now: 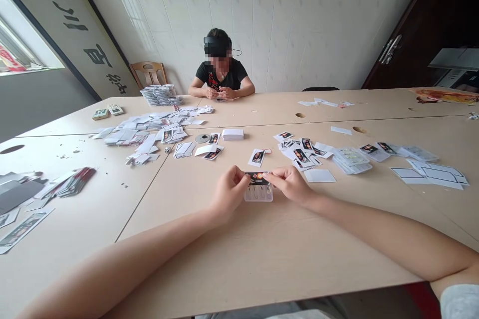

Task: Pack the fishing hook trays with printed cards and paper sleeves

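Observation:
Right in front of me, a small dark printed card (256,177) lies over the upper part of a clear plastic compartment box (258,193). Small items show in the box's compartments, too small to name. My left hand (232,187) pinches the card's left end between thumb and finger. At its right end, my right hand (290,183) has closed fingers pressing on the same card. Just beyond my hands lies a single printed card (257,157). A loose pile of printed cards (302,153) is to the right, beside stacked clear plastic boxes (351,160).
Across the table (262,259) sits a person (220,72) with both hands together. Heaped white paper slips (145,124) and stacked plastic packs (160,94) are at the left. A white card stack (232,134) stands near the middle. Bordered labels (430,174) lie at the right.

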`<state>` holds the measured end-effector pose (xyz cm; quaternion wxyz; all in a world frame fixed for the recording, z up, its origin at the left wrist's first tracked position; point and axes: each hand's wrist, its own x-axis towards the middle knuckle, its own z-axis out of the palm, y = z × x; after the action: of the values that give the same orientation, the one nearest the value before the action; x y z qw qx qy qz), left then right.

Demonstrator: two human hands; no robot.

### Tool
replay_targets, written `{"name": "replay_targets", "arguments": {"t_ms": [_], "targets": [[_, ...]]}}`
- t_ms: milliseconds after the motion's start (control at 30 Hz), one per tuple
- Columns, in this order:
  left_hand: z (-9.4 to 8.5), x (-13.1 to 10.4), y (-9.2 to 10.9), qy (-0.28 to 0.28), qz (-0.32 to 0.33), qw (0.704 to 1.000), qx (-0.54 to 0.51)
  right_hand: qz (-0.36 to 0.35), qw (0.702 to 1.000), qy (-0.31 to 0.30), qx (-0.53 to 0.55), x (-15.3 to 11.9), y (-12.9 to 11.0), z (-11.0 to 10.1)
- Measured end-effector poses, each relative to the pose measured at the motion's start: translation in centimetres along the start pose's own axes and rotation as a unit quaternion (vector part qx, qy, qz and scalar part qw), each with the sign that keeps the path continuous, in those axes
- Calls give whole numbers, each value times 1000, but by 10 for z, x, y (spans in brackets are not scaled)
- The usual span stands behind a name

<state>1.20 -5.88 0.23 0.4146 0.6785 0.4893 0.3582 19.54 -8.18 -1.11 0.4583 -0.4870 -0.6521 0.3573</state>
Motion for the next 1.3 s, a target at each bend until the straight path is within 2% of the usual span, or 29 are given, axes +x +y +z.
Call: {"name": "replay_targets", "arguments": {"t_ms": [100, 233, 333, 433, 567, 667, 833, 933, 1067, 1167, 1300], "targets": [[-8, 1, 3, -27, 0, 998, 56, -18, 999, -11, 36, -1, 2, -1], [-18, 5, 1, -40, 3, 989, 145, 4, 998, -26, 61, -2, 1, -2], [-22, 7, 1, -95, -11, 995, 42, 24, 995, -29, 91, -2, 0, -4], [-20, 7, 6, -167, -38, 983, -59, 25, 995, -51, 86, -3, -2, -2], [-15, 3, 14, -225, -60, 972, -21, 5, 993, -80, 87, -7, -4, 4], [-13, 1, 15, -229, -59, 971, -31, -3, 993, -72, 96, -7, -3, 7], [-12, -2, 14, -216, -38, 974, -52, 27, 992, -66, 102, -3, -3, 7], [-13, -3, 13, -217, -39, 974, -53, 17, 992, -100, 73, -3, -5, 8], [-15, -1, 12, -261, -51, 955, -131, 48, 974, -150, 166, -3, -8, 7], [-19, 4, 11, -265, -44, 952, -145, 93, 963, -123, 223, -1, -8, 5], [-22, 9, 8, -243, -28, 963, -114, 103, 966, -93, 217, 1, -2, 4]]}}
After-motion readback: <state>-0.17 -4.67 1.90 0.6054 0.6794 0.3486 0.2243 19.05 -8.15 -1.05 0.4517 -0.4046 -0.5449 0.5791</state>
